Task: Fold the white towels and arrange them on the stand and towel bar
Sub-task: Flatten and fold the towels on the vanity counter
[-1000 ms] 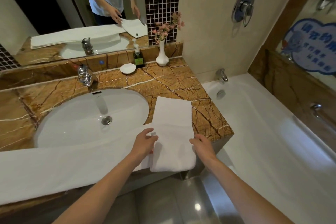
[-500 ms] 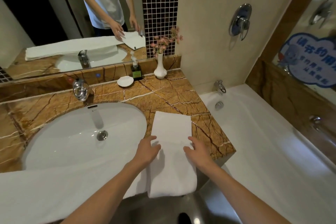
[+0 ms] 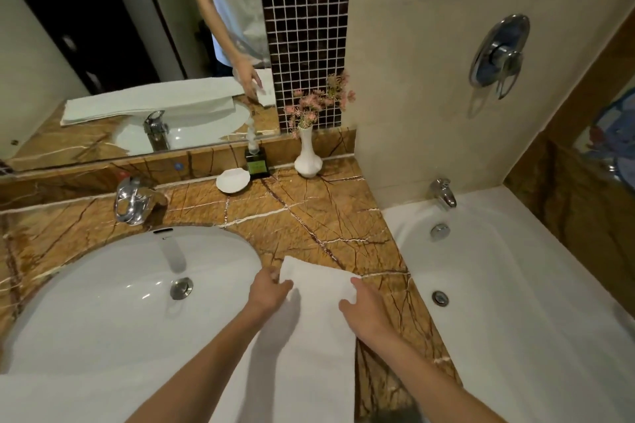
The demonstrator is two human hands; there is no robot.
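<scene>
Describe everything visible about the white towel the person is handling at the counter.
The white towel is plain, soft-looking cloth, folded into a long narrow strip. It lies flat on the brown marble counter, between the sink and the bathtub, its far end squared off and its near end running out of frame. The left hand pinches its far left corner; the right hand presses flat on its right edge. More white cloth spreads leftward over the sink's near rim.

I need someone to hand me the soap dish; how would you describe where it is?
Start at the brown marble counter behind the sink. Against the back ledge, the soap dish lies left of a dark bottle and white vase. It alone is flat and shell-shaped.
</scene>
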